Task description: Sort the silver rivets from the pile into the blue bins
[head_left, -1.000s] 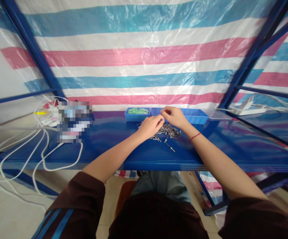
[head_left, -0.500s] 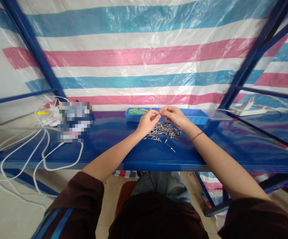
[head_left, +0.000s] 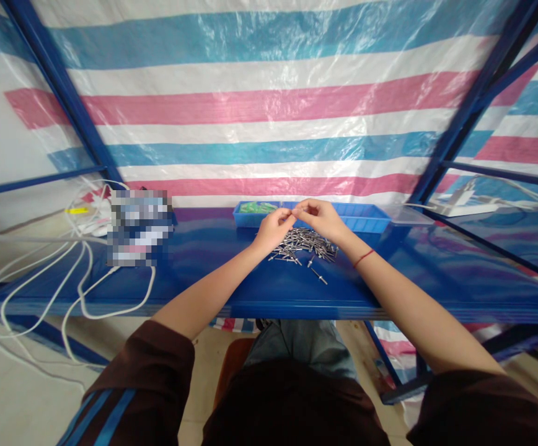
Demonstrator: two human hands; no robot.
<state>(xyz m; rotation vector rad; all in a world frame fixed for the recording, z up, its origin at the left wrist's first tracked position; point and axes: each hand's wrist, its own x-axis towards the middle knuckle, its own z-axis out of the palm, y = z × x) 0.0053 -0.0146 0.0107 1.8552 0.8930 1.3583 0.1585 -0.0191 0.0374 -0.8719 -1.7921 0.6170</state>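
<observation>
My left hand (head_left: 273, 228) and my right hand (head_left: 319, 218) meet fingertip to fingertip above a heap of metal pop rivets (head_left: 313, 241). Both are closed in a pinch; whatever sits between the fingertips is hidden or too small to name. A single rivet (head_left: 319, 276) lies apart, nearer the bench edge. Behind my hands stands a long blue plastic tray (head_left: 366, 219). Its left section holds green pieces (head_left: 256, 207), whose kind I cannot make out, and my right hand covers part of its front wall.
The blue metal bench (head_left: 194, 272) has upright posts at both sides. White cables (head_left: 83, 291) loop over its left end beside a blurred-out item (head_left: 139, 226). A clear lid (head_left: 411, 214) lies right of the tray, and a white power strip (head_left: 464, 205) sits farther right.
My left hand has lifted off the rivet heap and come up to my right hand's fingertips. Over the last half second both pinches have closed together, shifting slightly left. The heap stays put.
</observation>
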